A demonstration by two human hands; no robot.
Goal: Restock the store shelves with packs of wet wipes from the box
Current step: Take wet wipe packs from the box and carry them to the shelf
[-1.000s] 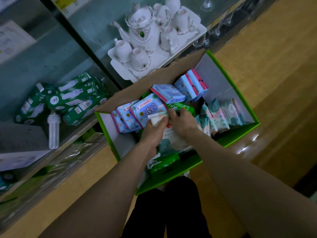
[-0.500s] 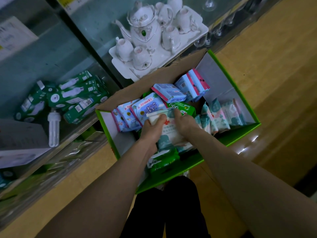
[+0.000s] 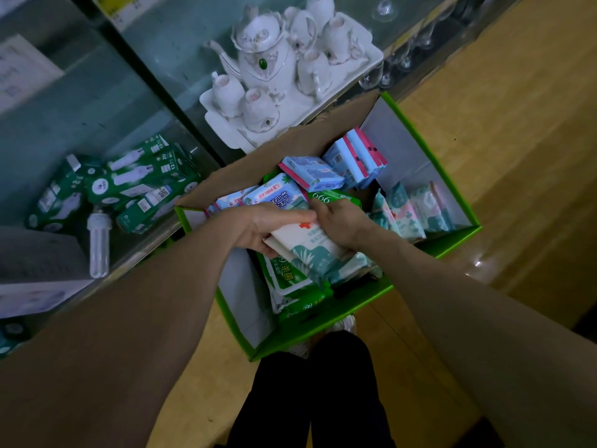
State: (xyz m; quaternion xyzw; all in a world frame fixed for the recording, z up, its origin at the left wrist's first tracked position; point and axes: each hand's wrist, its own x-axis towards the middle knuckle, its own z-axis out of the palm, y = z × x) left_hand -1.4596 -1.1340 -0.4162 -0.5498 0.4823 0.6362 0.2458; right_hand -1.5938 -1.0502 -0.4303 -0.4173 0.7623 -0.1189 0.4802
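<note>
Open green-edged box (image 3: 357,301) on the floor, holding wet wipes: blue packs (image 3: 311,173) at twelve o'clock, teal packs (image 3: 405,210) at three. At centre, left hand (image 3: 258,226) and right hand (image 3: 343,223) both grasp a white-and-teal pack (image 3: 311,245). The fingertips beneath it are hidden.

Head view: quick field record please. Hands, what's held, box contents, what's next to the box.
left hand: grips the left end of the white-and-teal pack
right hand: fingers curled on the same pack's other side
held pack: in the opening of the green box, above other packs
box: open; holds blue packs and green packs
beside box: white tea set, green bulb boxes, one loose bulb
</note>
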